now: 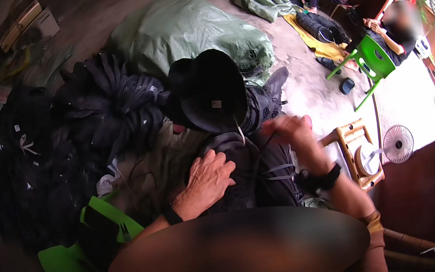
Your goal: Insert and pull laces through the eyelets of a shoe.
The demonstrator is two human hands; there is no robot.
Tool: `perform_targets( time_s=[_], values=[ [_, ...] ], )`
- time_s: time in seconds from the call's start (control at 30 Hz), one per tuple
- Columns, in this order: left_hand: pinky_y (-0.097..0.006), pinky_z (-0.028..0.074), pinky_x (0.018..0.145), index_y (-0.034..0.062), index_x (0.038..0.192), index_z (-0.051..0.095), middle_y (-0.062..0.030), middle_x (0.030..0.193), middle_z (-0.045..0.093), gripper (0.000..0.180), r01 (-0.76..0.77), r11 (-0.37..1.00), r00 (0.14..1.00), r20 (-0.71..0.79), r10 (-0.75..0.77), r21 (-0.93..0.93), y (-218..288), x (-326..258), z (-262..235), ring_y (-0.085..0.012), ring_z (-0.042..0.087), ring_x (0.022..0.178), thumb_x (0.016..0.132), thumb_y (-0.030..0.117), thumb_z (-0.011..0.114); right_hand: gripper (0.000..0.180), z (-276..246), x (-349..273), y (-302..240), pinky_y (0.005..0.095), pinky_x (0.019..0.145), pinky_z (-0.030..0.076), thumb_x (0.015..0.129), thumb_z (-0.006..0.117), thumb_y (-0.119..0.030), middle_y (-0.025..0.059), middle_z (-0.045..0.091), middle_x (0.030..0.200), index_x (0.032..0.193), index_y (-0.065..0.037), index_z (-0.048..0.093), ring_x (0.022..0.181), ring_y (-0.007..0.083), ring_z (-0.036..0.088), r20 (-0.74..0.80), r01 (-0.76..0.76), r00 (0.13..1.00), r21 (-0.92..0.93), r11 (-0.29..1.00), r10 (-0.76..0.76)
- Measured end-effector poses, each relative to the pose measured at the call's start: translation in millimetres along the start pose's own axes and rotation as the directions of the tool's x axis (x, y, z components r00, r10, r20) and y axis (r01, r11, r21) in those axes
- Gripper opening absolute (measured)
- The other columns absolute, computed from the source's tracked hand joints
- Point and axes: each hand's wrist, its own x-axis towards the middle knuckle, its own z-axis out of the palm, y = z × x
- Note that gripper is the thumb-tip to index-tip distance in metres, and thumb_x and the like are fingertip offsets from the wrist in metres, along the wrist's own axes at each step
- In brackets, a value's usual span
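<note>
My left hand (207,180) lies on dark fabric (240,189) over my lap, fingers spread a little and bent at the tips. To its right, my right hand (294,132) is raised above my right thigh. Motion blurs its fingers, and a thin dark line shows beside them; whether they grip it, I cannot tell. Beyond both hands stands a black, deep, hat-like piece (208,95) with a small pale label inside. A narrow whitish strip (240,132) hangs from its near edge. Neither hand touches this piece. Thin grey cords (278,169) lie across the fabric on my right.
Stacked black pieces (104,105) crowd the left, before a big green sack (178,34). A green chair (73,267) is at lower left. On the right are a bamboo stool (350,132), a small fan (398,143) and a person (398,39) by another green chair (373,57).
</note>
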Motion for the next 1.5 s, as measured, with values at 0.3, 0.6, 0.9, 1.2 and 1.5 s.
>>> perform_targets(
  time_s=[0.3, 0.6, 0.9, 1.2, 1.5],
  values=[
    [-0.040, 0.041, 0.078, 0.0113, 0.083, 0.064, -0.0034, 0.090, 0.052, 0.022, 0.092, 0.996, 0.996, -0.011, -0.092, 0.021, 8, 5, 11, -0.0245, 0.051, 0.095, 0.070, 0.020, 0.079, 0.024, -325, -34, -161, 0.0259, 0.066, 0.041, 0.102, 0.048, -0.021, 0.0000, 0.047, 0.073, 0.082, -0.008, 0.053, 0.067, 0.0111, 0.045, -0.523, 0.634, 0.661, 0.007, 0.773, -0.537],
    [-0.039, 0.041, 0.081, 0.0121, 0.088, 0.068, -0.0001, 0.093, 0.056, 0.021, 0.172, 0.965, 0.985, 0.059, -0.163, -0.198, 0, 2, 6, -0.0222, 0.051, 0.097, 0.071, 0.018, 0.077, 0.012, -192, -24, 56, 0.0255, 0.055, 0.048, 0.095, 0.060, -0.020, 0.0001, 0.055, 0.070, 0.093, -0.008, 0.058, 0.058, 0.0101, 0.054, -0.498, 0.224, 0.864, 0.239, 0.945, -0.079],
    [-0.044, 0.032, 0.086, 0.0094, 0.083, 0.063, -0.0041, 0.095, 0.055, 0.012, -0.020, 0.983, 0.983, -0.177, 0.053, 0.185, 29, 18, 14, -0.0225, 0.048, 0.103, 0.073, 0.011, 0.069, 0.021, -15, -36, 64, 0.0233, 0.059, 0.046, 0.096, 0.057, -0.016, 0.0025, 0.063, 0.080, 0.107, 0.000, 0.065, 0.063, 0.0079, 0.056, -0.009, 0.206, 0.977, -0.254, 0.945, -0.215],
    [-0.046, 0.029, 0.094, 0.0112, 0.079, 0.064, -0.0015, 0.089, 0.061, 0.019, 0.067, 0.990, 0.979, -0.181, -0.089, -0.123, 28, 33, 39, -0.0208, 0.054, 0.100, 0.070, 0.025, 0.074, 0.021, 8, -27, 64, 0.0256, 0.058, 0.046, 0.097, 0.056, -0.019, 0.0028, 0.063, 0.079, 0.106, 0.000, 0.063, 0.062, 0.0097, 0.059, 0.020, 0.259, 0.966, -0.177, 0.950, -0.260],
    [-0.043, 0.030, 0.091, 0.0135, 0.069, 0.066, 0.0013, 0.080, 0.067, 0.023, 0.117, 0.972, 0.985, -0.101, -0.140, -0.205, 18, 25, 29, -0.0182, 0.058, 0.095, 0.086, 0.030, 0.062, 0.021, 3, -29, 55, 0.0241, 0.056, 0.045, 0.098, 0.055, -0.022, 0.0007, 0.060, 0.072, 0.094, -0.003, 0.061, 0.057, 0.0092, 0.055, 0.152, 0.161, 0.979, -0.164, 0.973, -0.136]
  ],
)
